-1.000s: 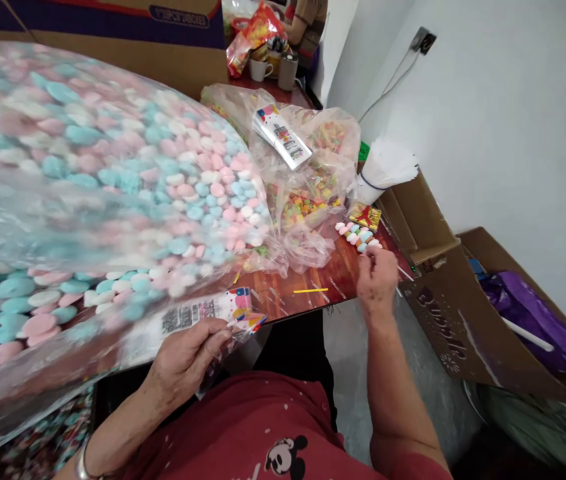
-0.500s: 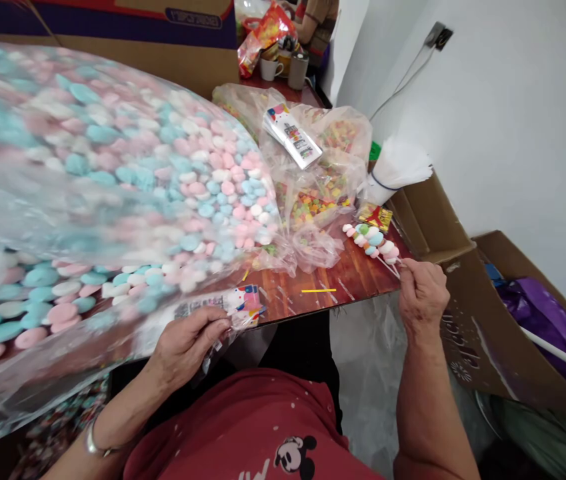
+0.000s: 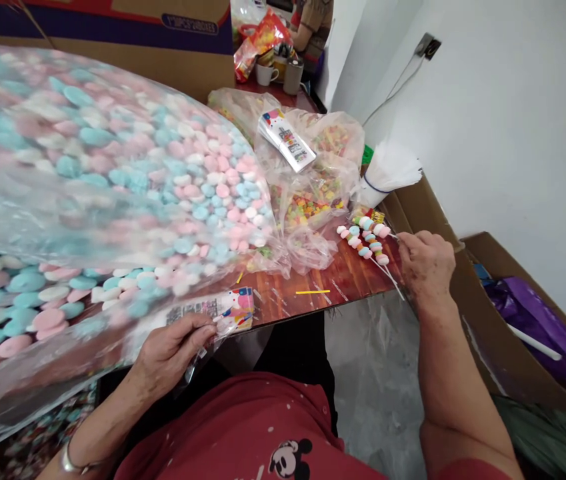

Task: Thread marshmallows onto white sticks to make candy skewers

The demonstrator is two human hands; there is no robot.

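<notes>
My right hand [image 3: 427, 267], closed in a pinch, holds the stick end of a candy skewer [image 3: 381, 231] threaded with pink, white, blue and green pieces. Just below it, two more candy skewers [image 3: 353, 244] lie on the table's right corner, their white sticks pointing toward the front edge. My left hand [image 3: 175, 350] pinches a clear printed plastic bag [image 3: 225, 325] between thumb and fingers at the table's front edge. Beside those fingers lie flat printed bags [image 3: 197, 307]; where the held one ends and these begin is hard to see.
A huge clear bag of pastel candies [image 3: 163, 167] covers the left side. Smaller bags of colourful candies [image 3: 307, 207] sit mid-table under a stack of printed bags [image 3: 290, 143]. White sticks stand in a cup [image 3: 375, 190]. Open cardboard boxes [image 3: 477, 320] flank the right. Another person [image 3: 313, 27] is behind.
My right hand has turned and swung one skewer up and apart from the other two, which now lie separately. My left hand keeps its pinch on the bag. The camera view has shifted slightly.
</notes>
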